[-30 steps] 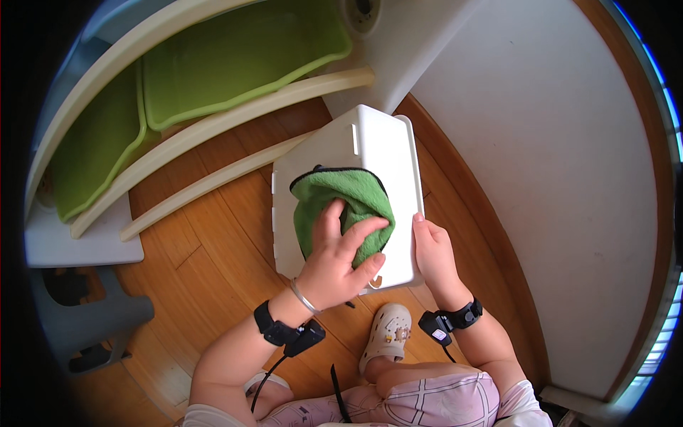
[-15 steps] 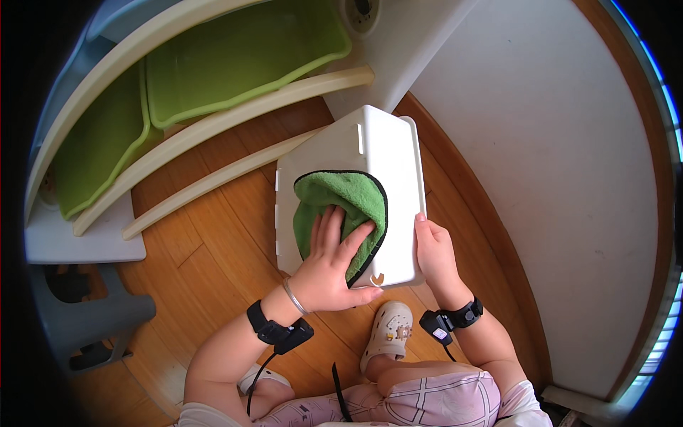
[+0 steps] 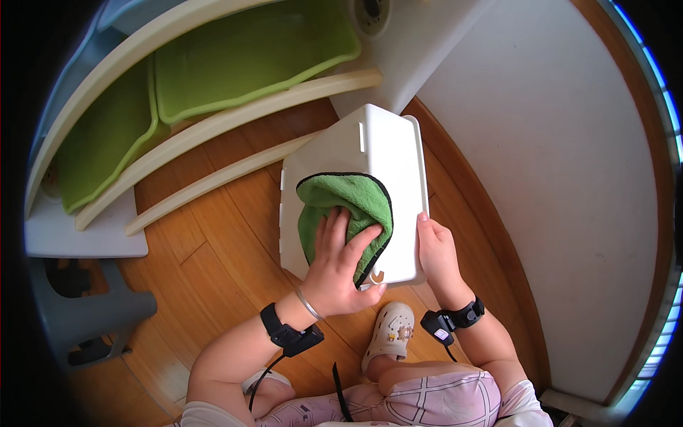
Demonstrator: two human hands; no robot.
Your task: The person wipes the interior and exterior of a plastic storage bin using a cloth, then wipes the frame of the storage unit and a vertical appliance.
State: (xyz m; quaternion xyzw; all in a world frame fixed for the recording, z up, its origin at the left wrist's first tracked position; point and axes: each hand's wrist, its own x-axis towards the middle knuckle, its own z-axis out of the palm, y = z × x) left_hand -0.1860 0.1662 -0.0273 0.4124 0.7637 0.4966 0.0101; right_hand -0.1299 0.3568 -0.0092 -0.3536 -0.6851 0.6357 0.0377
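A white plastic box (image 3: 398, 178) is held tilted in front of me, its flat faces turned up and its rim along the right side. On its left face lies a green cloth (image 3: 359, 191) with black edging, bunched into folds. My left hand (image 3: 333, 267) presses down on the cloth, fingers bent into a fold and thumb stretched toward the box's near edge. The box's right rim is gripped by my right hand (image 3: 438, 256), thumb on top; its other fingers are mostly hidden behind the rim.
At the upper left stands a cream-railed rack (image 3: 235, 121) with green bins (image 3: 256, 64). A grey plastic stool (image 3: 92, 306) is at the left. A white wall (image 3: 541, 156) with brown trim rises on the right. My clog (image 3: 390, 331) rests on the wooden floor (image 3: 213, 285) below the box.
My left hand and wrist have shifted slightly right and nearer to me, still on the cloth. The right hand keeps its hold on the box. The whole view has moved a little.
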